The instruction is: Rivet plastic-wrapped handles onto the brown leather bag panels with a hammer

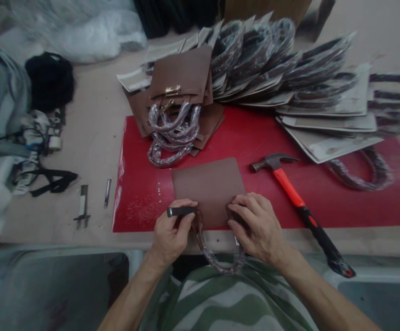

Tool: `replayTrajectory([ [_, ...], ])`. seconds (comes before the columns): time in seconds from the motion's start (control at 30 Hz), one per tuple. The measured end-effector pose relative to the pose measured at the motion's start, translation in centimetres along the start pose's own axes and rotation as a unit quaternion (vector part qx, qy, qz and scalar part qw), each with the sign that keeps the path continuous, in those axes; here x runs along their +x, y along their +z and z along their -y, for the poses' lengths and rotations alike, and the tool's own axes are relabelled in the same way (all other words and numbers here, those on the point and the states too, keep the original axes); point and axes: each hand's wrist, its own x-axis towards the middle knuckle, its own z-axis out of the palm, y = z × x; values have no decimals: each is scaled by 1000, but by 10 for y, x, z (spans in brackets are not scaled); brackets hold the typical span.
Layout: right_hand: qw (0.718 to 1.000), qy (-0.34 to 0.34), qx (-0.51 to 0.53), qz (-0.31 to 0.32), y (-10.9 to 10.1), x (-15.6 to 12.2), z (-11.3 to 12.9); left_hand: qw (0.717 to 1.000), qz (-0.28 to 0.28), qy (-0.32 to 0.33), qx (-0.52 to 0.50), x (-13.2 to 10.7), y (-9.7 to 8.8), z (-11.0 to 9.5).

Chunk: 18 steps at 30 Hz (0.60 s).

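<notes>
A flat brown leather bag [208, 186] lies on the red mat [324, 184] at the table's near edge, its plastic-wrapped handle [220, 262] hanging over the edge toward me. My left hand [170, 232] is closed round a short dark metal tool [181, 211] at the bag's lower left corner. My right hand [257, 227] presses down on the bag's lower right corner, its fingers curled over the edge.
A hammer with an orange and black handle [296, 197] lies on the mat to the right. A stack of finished brown bags [182, 92] sits behind. Wrapped bag parts [306, 78] pile at the back right. Small metal tools [82, 207] lie left of the mat.
</notes>
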Motion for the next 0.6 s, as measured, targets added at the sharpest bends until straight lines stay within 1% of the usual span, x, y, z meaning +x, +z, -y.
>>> replayTrajectory([
  [0.1,1000,-7,-6,-2,1,-1,-1,999,-24,-20,7,-6,5,5],
  [0.2,1000,-10,-11,-1,1,-2,-1,996,-55,-64,-31,-13,12,10],
  [0.27,1000,-12,-14,0,1,-2,-1,994,-64,-73,-54,-16,15,10],
  [0.4,1000,-16,-22,-10,1,-1,0,996,-60,-44,-54,-13,17,5],
  [0.6,999,-13,-25,-25,2,-1,3,998,-55,35,-20,-6,19,-2],
])
